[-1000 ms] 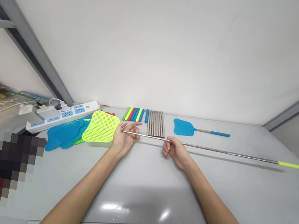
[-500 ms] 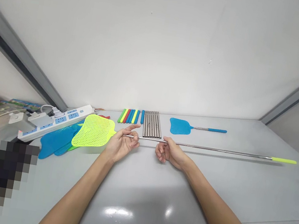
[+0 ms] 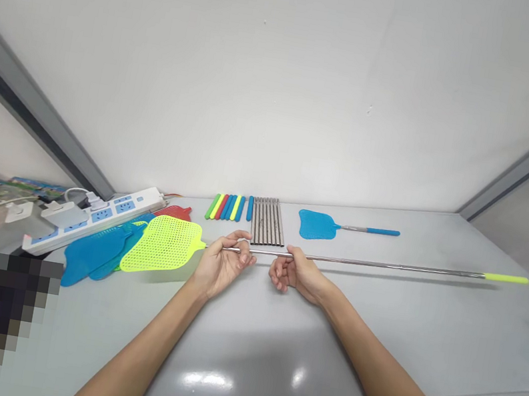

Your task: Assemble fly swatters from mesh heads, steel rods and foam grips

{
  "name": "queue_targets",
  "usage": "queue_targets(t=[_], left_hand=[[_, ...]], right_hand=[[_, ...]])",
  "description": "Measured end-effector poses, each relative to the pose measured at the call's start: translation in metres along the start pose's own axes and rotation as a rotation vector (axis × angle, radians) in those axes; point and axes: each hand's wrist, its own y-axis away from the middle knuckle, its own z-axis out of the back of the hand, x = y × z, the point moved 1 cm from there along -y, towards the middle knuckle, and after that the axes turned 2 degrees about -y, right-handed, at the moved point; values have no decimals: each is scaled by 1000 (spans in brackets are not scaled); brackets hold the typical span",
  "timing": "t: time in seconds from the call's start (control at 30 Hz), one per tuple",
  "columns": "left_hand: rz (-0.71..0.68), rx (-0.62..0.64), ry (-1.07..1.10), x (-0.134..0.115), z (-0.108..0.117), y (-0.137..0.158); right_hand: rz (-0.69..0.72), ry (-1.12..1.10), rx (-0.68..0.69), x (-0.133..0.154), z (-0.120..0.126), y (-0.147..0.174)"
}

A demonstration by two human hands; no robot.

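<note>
A yellow fly swatter [image 3: 166, 246] with a long, drawn-out metal rod lies across both my hands. Its perforated head points left and its yellow grip is at the far right. My left hand [image 3: 224, 262] is closed on the rod close to the head, thumb and fingers pinching it. Further right along the same rod, my right hand [image 3: 296, 272] grips it between thumb and curled fingers. Just behind my hands, several metal telescopic rods [image 3: 268, 222] lie side by side, next to a row of coloured handle sleeves [image 3: 225, 208].
A blue fly swatter [image 3: 319, 226] with a short rod lies at the back right. On the left, blue swatter heads [image 3: 93, 254], with green and red ones, rest against a white power strip [image 3: 104, 215] with plugs. A grey table [image 3: 319, 356] meets a white wall.
The swatter has tilted slightly, its head lower and its grip end a little higher. My left hand has shifted slightly right and down; both hands keep their hold.
</note>
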Motion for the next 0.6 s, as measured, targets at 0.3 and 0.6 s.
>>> queue_targets(t=[0.3, 0.6], left_hand=[[25, -3, -32, 4, -8, 2], [40, 32, -56, 10, -11, 3]], right_hand=[[-18, 7, 34, -4, -5, 0], [-52, 3, 44, -6, -8, 0]])
